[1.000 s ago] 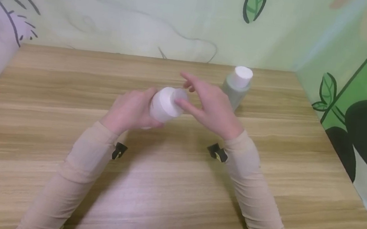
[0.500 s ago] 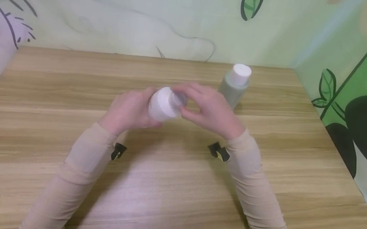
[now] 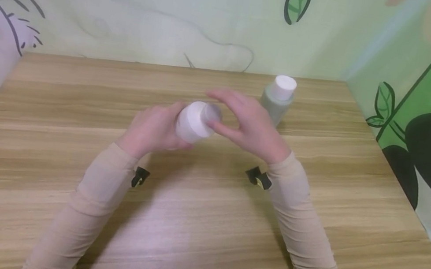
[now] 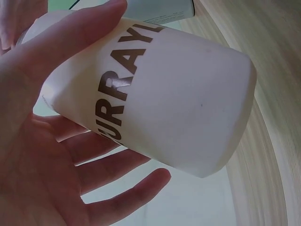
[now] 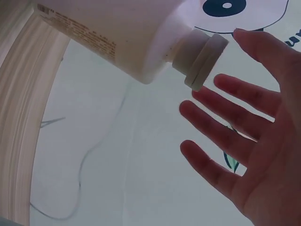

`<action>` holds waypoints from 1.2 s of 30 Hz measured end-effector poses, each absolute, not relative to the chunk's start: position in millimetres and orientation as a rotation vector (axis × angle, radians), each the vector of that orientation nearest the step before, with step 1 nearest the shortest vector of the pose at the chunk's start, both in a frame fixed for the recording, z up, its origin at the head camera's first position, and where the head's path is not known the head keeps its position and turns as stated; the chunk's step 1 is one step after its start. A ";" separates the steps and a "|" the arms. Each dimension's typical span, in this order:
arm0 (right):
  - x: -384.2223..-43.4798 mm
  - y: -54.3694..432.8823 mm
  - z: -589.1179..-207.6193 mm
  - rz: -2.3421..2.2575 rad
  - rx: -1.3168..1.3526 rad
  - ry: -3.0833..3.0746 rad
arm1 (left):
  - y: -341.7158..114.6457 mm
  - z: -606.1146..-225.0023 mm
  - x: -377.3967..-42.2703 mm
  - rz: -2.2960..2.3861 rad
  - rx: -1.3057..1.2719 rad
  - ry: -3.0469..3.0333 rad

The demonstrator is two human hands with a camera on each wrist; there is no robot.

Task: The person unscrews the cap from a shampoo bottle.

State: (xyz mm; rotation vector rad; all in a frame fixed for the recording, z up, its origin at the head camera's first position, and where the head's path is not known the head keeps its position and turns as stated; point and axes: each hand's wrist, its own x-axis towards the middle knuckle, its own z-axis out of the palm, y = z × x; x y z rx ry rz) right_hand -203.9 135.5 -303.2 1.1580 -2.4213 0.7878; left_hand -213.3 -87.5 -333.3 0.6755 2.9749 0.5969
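A white bottle (image 3: 192,122) is held tilted above the table by my left hand (image 3: 152,128), its capped end pointing right. In the left wrist view the thumb lies across the bottle (image 4: 188,99), which bears large brown capital letters, and the fingers lie beneath it. My right hand (image 3: 255,128) is by the cap with fingers spread. In the right wrist view the cap (image 5: 200,59) sits on the bottle's neck, close to the thumb and fingertips; whether a fingertip touches it I cannot tell.
Behind my right hand a grey-green bottle (image 3: 277,100) with a white cap stands upright on the wood-grain table (image 3: 189,220). A painted wall (image 3: 153,16) borders the table's back edge. Small black pieces (image 3: 258,178) show beside both sleeved wrists.
The right fingers closed over the cap half a second ago, and now they are spread away from it again. The left hand and its bottle have hardly moved.
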 end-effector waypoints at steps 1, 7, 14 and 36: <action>-203.4 135.7 -303.3 0.782 1.144 -2.432 | -87.0 -333.3 -213.3 0.598 0.674 2.970; -201.1 138.2 -304.7 0.759 1.150 -2.472 | -83.4 -333.2 -214.0 0.587 0.692 2.943; -196.9 145.7 -301.8 0.655 1.192 -2.519 | -78.7 -334.3 -214.4 0.553 0.709 2.940; -199.5 140.5 -300.9 0.522 1.110 -2.550 | -83.6 -333.2 -211.7 0.547 0.699 2.934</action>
